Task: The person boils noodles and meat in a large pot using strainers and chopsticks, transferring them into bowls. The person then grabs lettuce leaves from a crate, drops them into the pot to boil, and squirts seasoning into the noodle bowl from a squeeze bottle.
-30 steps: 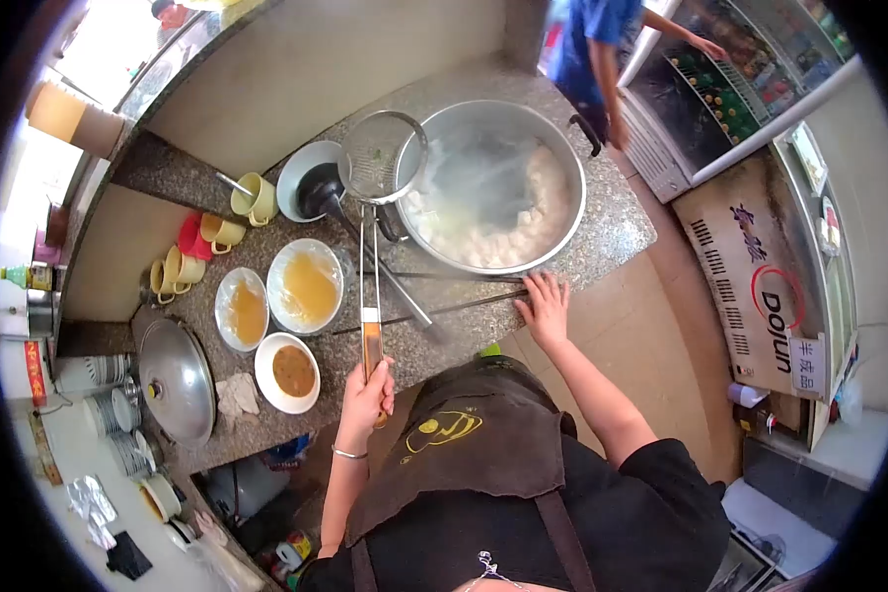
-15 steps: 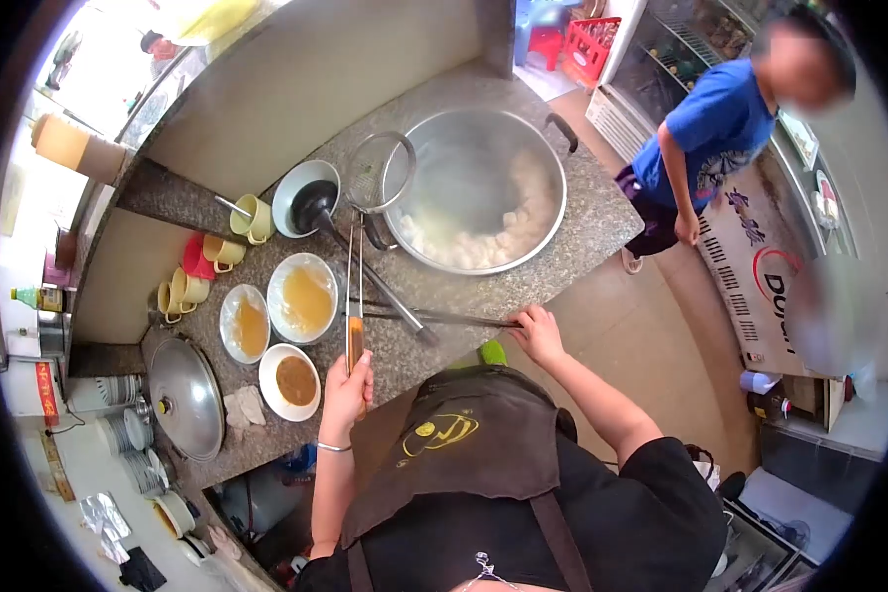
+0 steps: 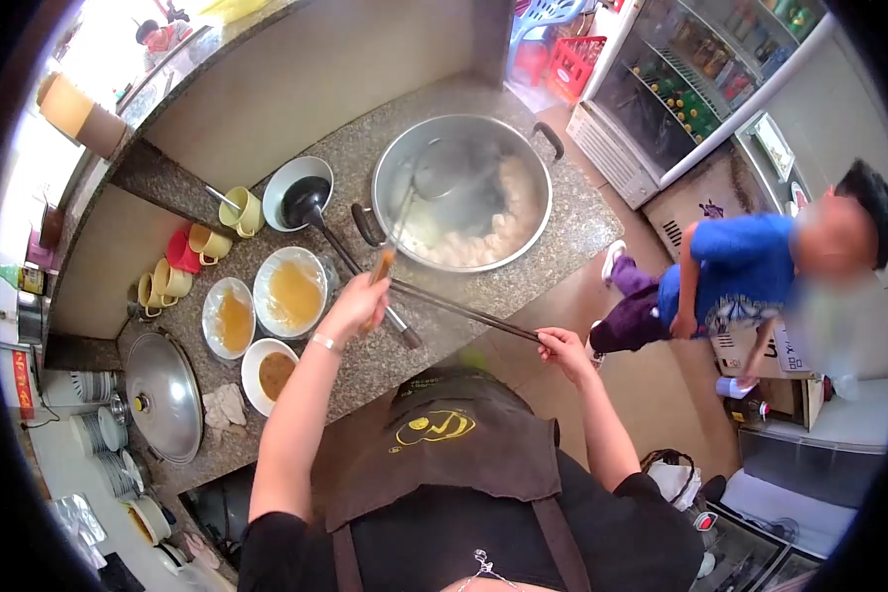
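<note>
My left hand (image 3: 358, 304) is closed around the wooden handle of a wire strainer (image 3: 444, 168), whose round mesh head is inside the big metal pot (image 3: 377, 187); whether it touches the water I cannot tell. Pale dumpling-like pieces (image 3: 498, 219) lie in a curve along the pot's right and near side. Long dark chopsticks (image 3: 464, 313) are pinched in my right hand (image 3: 565, 353) beyond the counter edge, their far ends close to my left hand. A black ladle (image 3: 304, 201) rests in a white bowl (image 3: 278, 219), its handle crossing beneath the chopsticks.
Left of the pot stand two bowls of yellowish liquid (image 3: 294, 294), a bowl of brown sauce (image 3: 275, 376), several yellow cups (image 3: 207, 242), a metal lid (image 3: 163, 400) and a cloth (image 3: 224, 407). A person in a blue shirt (image 3: 745, 264) is at the right, by a glass-door fridge (image 3: 622, 148).
My left hand has moved up towards the pot, bringing the strainer head from the rim to inside it. My right hand has shifted slightly right with the chopsticks. The other person has moved lower right.
</note>
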The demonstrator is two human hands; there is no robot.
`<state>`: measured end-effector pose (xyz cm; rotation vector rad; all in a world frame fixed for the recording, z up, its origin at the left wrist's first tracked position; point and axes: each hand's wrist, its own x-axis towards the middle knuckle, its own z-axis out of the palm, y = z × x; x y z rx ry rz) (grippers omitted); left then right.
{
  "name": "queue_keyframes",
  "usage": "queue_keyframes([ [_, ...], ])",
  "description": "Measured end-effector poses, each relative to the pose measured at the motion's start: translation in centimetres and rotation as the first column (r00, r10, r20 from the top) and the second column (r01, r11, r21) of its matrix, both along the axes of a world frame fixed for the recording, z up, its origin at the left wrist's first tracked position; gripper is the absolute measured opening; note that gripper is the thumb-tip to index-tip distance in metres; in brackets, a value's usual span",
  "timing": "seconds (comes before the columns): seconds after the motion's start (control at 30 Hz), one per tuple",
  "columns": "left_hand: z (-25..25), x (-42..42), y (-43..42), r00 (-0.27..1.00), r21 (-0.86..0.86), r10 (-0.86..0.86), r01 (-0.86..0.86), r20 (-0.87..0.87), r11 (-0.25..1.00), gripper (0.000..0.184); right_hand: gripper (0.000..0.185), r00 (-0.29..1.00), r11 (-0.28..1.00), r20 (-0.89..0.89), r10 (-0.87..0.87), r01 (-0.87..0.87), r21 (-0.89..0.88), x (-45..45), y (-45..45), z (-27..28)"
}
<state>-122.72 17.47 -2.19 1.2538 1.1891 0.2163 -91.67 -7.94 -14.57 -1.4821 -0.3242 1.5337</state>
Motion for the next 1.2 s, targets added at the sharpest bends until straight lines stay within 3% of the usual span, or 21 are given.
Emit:
queue_keyframes([
  [0.13,-2.7,8.3,2.8,0.996,-0.043,-0.084,0.086,0.031,0.995,0.018,0.023,0.996,0.998,0.084,0.036,-0.040,0.041,-2.2,0.1,-0.1],
  [0.2,-1.9,10.6,2.5,0.977,-0.055,-0.191,0.186,-0.100,0.981,0.017,0.025,0.988,0.994,0.133,0.081,-0.089,0.056,-3.4,-0.6,-0.8],
  [0.3,-3.8,9.7,4.1,0.939,-0.110,-0.338,0.330,-0.065,0.938,0.017,0.025,0.985,0.993,0.157,0.072,-0.086,0.082,-4.1,-1.5,-1.0],
  [0.43,0.0,5.8,3.7,0.876,-0.180,-0.464,0.439,-0.133,0.880,0.017,0.029,0.983,0.994,0.182,0.017,-0.036,0.099,-4.2,-2.1,-1.1],
  [0.7,2.7,-1.0,4.4,0.903,-0.396,-0.428,0.380,-0.038,0.836,0.020,0.024,0.980,0.992,0.183,0.074,-0.091,0.083,-4.5,-1.2,1.0],
  [0.8,1.3,-2.4,3.9,0.948,-0.595,-0.220,0.315,0.228,0.739,0.029,0.025,0.988,0.992,0.140,0.071,-0.085,0.096,-4.6,-0.9,1.4],
  [0.83,1.0,-2.7,3.4,0.950,-0.596,-0.215,0.310,0.226,0.741,0.029,0.025,0.993,0.993,0.109,0.036,-0.048,0.107,-4.6,-1.0,1.9],
  [0.9,0.7,-3.1,2.6,0.961,-0.672,-0.044,0.222,0.271,0.706,0.029,0.024,0.995,0.993,0.083,-0.056,0.046,0.112,-3.8,-0.9,3.2],
  [0.97,1.0,-3.4,2.6,0.960,-0.640,-0.055,0.224,0.273,0.735,0.027,0.023,0.977,0.977,0.134,-0.164,0.143,0.157,-2.2,-0.8,4.0],
  [1.03,2.3,-2.9,2.1,0.944,-0.279,-0.327,0.301,-0.051,0.912,0.025,0.022,0.891,0.822,-0.049,-0.451,0.437,0.366,-0.7,-0.4,3.8],
  [1.07,2.7,-2.6,2.9,0.866,-0.097,-0.433,0.423,-0.251,0.901,0.023,0.023,0.872,0.799,-0.059,-0.487,0.472,0.373,-0.8,1.1,3.8],
  [1.1,1.7,-2.9,3.6,0.867,-0.095,-0.430,0.420,-0.253,0.902,0.023,0.023,0.873,0.800,-0.060,-0.484,0.470,0.374,-1.8,2.7,4.7],
  [1.13,-0.3,-3.5,4.5,0.798,0.276,-0.393,0.547,-0.456,0.790,0.023,0.023,0.917,0.873,0.140,-0.374,0.297,0.388,-3.4,4.3,5.6],
  [1.17,-1.3,-3.9,5.0,0.738,0.557,-0.264,0.653,-0.621,0.514,0.024,0.025,0.909,0.924,0.335,-0.248,0.118,0.364,-4.4,5.4,6.7],
  [1.2,0.7,-3.3,4.0,0.756,0.548,-0.213,0.609,-0.618,0.573,0.023,0.029,0.895,0.920,0.381,-0.233,0.076,0.385,-4.8,5.7,8.1],
])
